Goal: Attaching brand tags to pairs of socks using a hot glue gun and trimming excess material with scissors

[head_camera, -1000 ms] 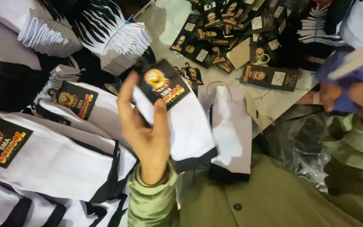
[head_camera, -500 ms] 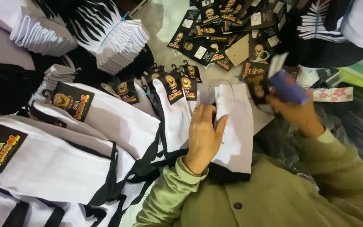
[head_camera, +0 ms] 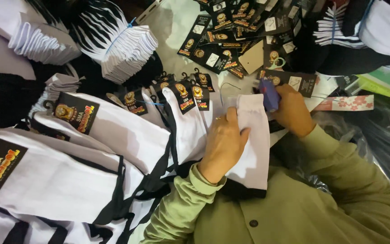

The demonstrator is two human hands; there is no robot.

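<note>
My left hand (head_camera: 223, 145) lies flat on a pair of white socks with a black toe end (head_camera: 253, 149), pressing it down on my lap. My right hand (head_camera: 293, 110) grips a small blue tagging tool (head_camera: 269, 94) at the top edge of that pair. To the left lies a row of white socks with black card labels (head_camera: 183, 117), fanned out and overlapping. A heap of loose black card labels (head_camera: 231, 40) sits just beyond the hands.
Bundles of folded white socks (head_camera: 127, 49) are stacked at the upper left, another bundle tied with string at the upper right (head_camera: 339, 27). Larger labelled white socks (head_camera: 59, 180) fill the lower left. Crinkled clear plastic (head_camera: 380, 144) lies at the right.
My left hand laid a labelled pair onto the row, then came down flat on the unlabelled pair. My right hand brought the blue tool in from the right to the sock's top edge.
</note>
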